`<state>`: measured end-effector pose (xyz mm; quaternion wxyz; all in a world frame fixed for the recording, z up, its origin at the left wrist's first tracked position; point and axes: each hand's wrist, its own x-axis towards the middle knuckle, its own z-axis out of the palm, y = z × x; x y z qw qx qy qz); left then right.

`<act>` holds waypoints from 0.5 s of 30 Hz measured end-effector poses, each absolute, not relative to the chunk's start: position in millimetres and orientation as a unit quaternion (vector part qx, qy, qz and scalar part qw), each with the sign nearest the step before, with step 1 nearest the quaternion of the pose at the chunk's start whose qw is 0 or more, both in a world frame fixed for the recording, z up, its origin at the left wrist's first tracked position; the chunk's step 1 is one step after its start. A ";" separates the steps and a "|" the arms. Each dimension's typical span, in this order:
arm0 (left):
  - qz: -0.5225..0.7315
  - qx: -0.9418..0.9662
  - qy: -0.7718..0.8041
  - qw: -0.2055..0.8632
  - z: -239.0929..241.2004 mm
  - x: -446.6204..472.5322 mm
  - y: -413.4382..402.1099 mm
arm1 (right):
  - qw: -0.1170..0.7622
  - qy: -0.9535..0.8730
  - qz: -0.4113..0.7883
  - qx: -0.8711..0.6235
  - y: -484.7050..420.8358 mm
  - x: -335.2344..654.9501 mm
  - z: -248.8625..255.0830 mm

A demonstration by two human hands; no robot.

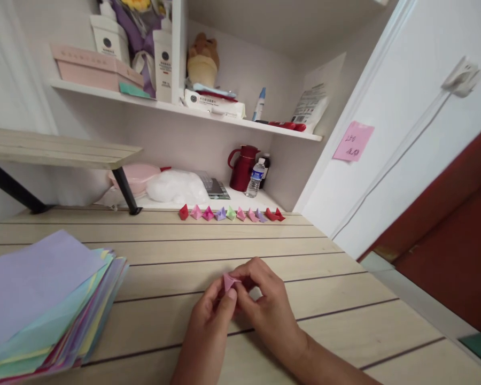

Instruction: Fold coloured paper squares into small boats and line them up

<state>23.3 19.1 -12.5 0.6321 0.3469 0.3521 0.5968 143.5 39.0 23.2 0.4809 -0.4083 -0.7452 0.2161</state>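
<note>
As both hands [269,300] pinch pointy pink folded ppr [229,280], slatted tabletop [336,292] shows dk grooves.

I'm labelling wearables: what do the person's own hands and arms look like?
The left hand and right hand are ungloved. No watch or bracelet shows at either wrist, no ring on the visible fingers, and no sleeve on the visible forearms.
</note>
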 end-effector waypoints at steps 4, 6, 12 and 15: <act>0.593 0.326 0.357 0.644 -7.3 20.7 15.7 | 0.481 -0.764 0.230 -0.362 40.0 144.2 21.8; 0.595 0.310 0.362 0.647 -6.1 19.7 14.5 | 0.485 -0.762 0.249 -0.350 40.9 145.4 21.7; 0.616 0.273 0.410 0.614 -5.1 21.5 11.5 | 0.492 -0.745 0.312 -0.325 41.9 147.9 23.9; 0.614 0.266 0.422 0.611 -3.0 21.7 12.0 | 0.493 -0.738 0.329 -0.324 42.4 148.6 23.5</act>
